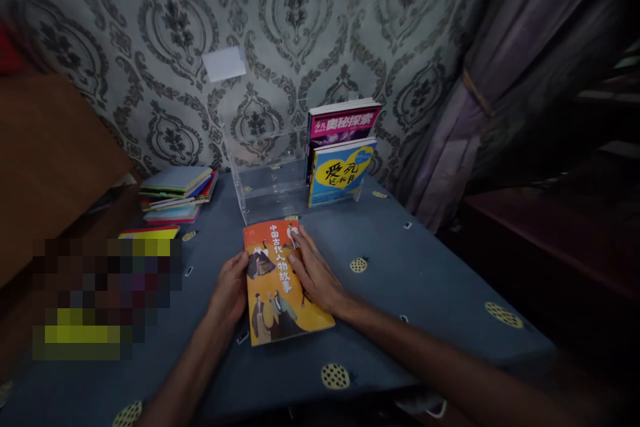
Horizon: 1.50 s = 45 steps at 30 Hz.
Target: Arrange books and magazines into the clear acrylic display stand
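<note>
An orange and yellow book (280, 320) with white Chinese characters and robed figures on its cover is between my two hands, above the patterned tablecloth. My left hand (233, 287) grips its left edge, fingers tucked behind it. My right hand (315, 273) lies over the right part of the cover, with its fingers pointing up the book. Just beyond stands a clear acrylic book rack (237, 187). In the rack's right half a blue and yellow book (340, 173) leans in front of a magenta and dark magazine (345, 121).
A stack of books (177, 190) lies at the back left. Nearer on the left are a yellow-edged book (150, 233) and a pixelated area. A brown cardboard-like panel (55, 160) stands at far left. A purple curtain (450, 147) hangs right of the table (410, 267); patterned wallpaper is behind.
</note>
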### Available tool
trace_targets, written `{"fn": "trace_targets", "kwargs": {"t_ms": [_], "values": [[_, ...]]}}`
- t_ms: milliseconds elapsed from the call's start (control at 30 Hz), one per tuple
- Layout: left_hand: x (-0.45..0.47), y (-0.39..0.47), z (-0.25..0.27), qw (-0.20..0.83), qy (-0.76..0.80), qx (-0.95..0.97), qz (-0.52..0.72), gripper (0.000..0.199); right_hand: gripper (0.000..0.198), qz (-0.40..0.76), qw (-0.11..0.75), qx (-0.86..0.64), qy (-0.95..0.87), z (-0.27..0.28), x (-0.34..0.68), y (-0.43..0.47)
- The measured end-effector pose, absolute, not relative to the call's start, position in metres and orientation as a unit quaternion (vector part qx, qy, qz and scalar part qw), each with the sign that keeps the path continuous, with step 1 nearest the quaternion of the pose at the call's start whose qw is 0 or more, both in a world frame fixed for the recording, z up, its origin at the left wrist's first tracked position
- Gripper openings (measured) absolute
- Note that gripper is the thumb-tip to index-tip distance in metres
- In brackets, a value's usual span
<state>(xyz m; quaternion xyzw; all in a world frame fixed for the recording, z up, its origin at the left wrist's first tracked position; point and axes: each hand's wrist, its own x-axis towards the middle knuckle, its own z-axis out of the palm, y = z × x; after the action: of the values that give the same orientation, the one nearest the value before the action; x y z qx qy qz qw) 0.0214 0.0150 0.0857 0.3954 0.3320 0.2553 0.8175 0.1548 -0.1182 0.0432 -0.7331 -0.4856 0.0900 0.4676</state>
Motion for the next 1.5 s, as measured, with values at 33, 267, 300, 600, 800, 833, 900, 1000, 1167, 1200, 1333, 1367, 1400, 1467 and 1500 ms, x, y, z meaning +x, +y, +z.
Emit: {"fn": "trace_targets", "kwargs": {"t_ms": [33,267,300,600,800,833,900,1000,1167,1200,1333,1367,1400,1467,1500], "values": [[0.023,0.013,0.088,0.819,0.327,0.391,0.263,0.020,0.062,0.092,0.478,-0.733,-0.476,0.043,0.155,-0.118],[0.033,0.007,0.094,0.831,0.320,0.352,0.287,0.013,0.076,0.143,0.579,-0.716,-0.362,0.042,0.160,-0.116],[0.035,0.008,0.093,0.831,0.323,0.347,0.291,0.013,0.076,0.164,0.603,-0.703,-0.340,0.044,0.160,-0.115],[0.038,0.003,0.081,0.830,0.348,0.315,0.301,0.010,0.054,0.429,0.777,-0.430,-0.163,0.076,0.143,-0.108],[0.040,-0.005,0.070,0.821,0.378,0.298,0.306,0.010,0.057,0.490,0.779,-0.360,-0.152,0.081,0.141,-0.108],[0.040,-0.005,0.069,0.822,0.375,0.299,0.306,0.010,0.057,0.487,0.780,-0.361,-0.154,0.082,0.141,-0.108],[0.039,-0.005,0.067,0.827,0.367,0.301,0.301,0.012,0.057,0.479,0.781,-0.370,-0.155,0.082,0.141,-0.110],[0.036,-0.005,0.068,0.828,0.363,0.302,0.302,0.017,0.057,0.470,0.777,-0.388,-0.157,0.081,0.143,-0.112],[0.033,-0.008,0.079,0.867,0.319,0.292,0.248,0.032,0.059,0.451,0.767,-0.418,-0.184,0.076,0.144,-0.113],[0.033,-0.008,0.082,0.869,0.318,0.293,0.240,0.035,0.059,0.447,0.762,-0.428,-0.191,0.074,0.144,-0.112],[0.030,-0.002,0.091,0.850,0.339,0.315,0.253,0.041,0.051,0.403,0.717,-0.518,-0.237,0.070,0.159,-0.113],[0.028,0.000,0.092,0.845,0.342,0.322,0.257,0.040,0.051,0.364,0.702,-0.555,-0.258,0.071,0.169,-0.114],[0.027,0.002,0.092,0.840,0.346,0.327,0.259,0.040,0.050,0.308,0.686,-0.595,-0.284,0.074,0.182,-0.115],[0.024,0.006,0.091,0.834,0.351,0.338,0.258,0.038,0.049,0.141,0.657,-0.662,-0.333,0.087,0.215,-0.119],[0.023,0.007,0.090,0.833,0.352,0.343,0.255,0.037,0.045,0.049,0.634,-0.686,-0.354,0.096,0.233,-0.121]]}}
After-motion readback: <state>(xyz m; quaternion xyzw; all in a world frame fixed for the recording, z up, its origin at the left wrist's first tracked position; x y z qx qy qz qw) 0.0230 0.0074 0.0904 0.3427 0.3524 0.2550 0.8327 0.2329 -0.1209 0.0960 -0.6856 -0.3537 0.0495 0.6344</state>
